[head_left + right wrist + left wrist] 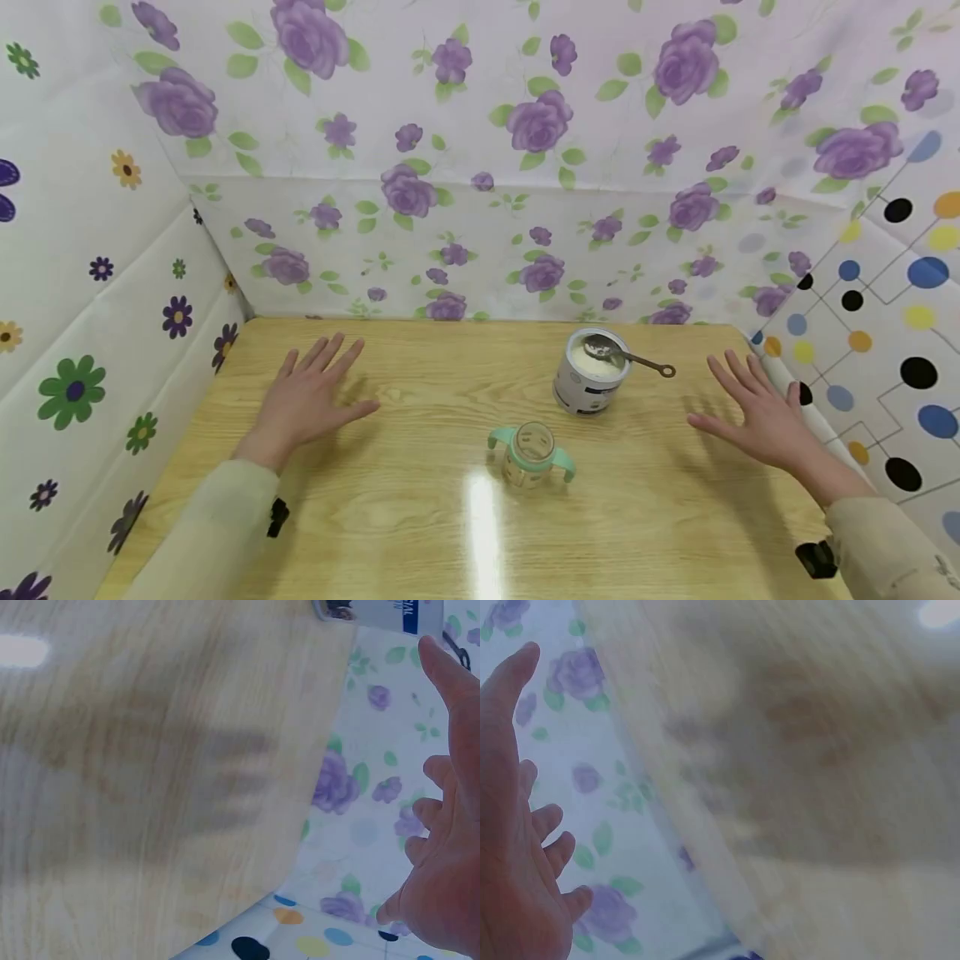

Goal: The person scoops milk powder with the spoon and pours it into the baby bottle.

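My left hand point(303, 406) hovers over the left part of the table, palm down with fingers spread, holding nothing. On the right side my right hand point(761, 421) is likewise spread and holds nothing. Between them stands a small clear baby bottle point(527, 457) with mint-green handles on both sides; its top looks uncapped. Behind it and to the right is an open tin point(585, 392) filled with pale powder. A dark metal spoon point(647, 363) lies across the tin's mouth, its ringed handle sticking out towards my right hand. Neither hand touches these things.
The wooden table point(420, 375) has a glare streak near its front. A purple-flowered cloth point(465, 250) hangs along the back edge. Patterned cloths also flank the table, a flowered one point(150, 333) at left and a dotted one point(885, 333) at right.
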Motion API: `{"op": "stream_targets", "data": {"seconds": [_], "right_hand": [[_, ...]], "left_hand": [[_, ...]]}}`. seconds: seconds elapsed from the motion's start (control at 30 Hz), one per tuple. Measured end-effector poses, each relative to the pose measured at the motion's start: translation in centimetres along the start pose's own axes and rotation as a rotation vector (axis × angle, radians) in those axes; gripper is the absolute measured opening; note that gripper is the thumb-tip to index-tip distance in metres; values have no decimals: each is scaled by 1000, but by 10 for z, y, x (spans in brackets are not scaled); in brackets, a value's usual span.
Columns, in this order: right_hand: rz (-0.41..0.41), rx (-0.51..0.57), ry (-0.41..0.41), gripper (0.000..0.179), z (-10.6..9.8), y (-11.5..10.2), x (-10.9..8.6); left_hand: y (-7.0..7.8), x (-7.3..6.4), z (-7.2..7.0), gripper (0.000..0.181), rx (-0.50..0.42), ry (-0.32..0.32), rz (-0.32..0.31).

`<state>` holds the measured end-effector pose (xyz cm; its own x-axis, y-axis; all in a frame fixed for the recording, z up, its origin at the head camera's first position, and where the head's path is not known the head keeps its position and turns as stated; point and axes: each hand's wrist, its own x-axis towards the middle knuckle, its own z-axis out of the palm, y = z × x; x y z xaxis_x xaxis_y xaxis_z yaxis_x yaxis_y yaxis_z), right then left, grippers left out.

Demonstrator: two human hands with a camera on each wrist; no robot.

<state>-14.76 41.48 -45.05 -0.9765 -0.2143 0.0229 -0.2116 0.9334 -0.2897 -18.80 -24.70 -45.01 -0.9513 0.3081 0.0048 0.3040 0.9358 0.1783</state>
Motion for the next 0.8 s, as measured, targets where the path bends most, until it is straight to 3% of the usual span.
{"op": "stream_targets", "data": {"seconds": [0.2,0.5,0.67,0.8], "right_hand": [[-37,8,20,105,-14,-19,12],[-65,114,26,101,-32,-50,28],[-1,226,-17,93,-33,-62,32],[14,299,-8,87,-24,-63,34]], "left_hand": [[28,34,-6,108,4,-18,99],[85,92,-8,111,11,-25,301],[117,121,3,115,-78,-89,396],[137,136,17,117,-194,-135,408]]}}
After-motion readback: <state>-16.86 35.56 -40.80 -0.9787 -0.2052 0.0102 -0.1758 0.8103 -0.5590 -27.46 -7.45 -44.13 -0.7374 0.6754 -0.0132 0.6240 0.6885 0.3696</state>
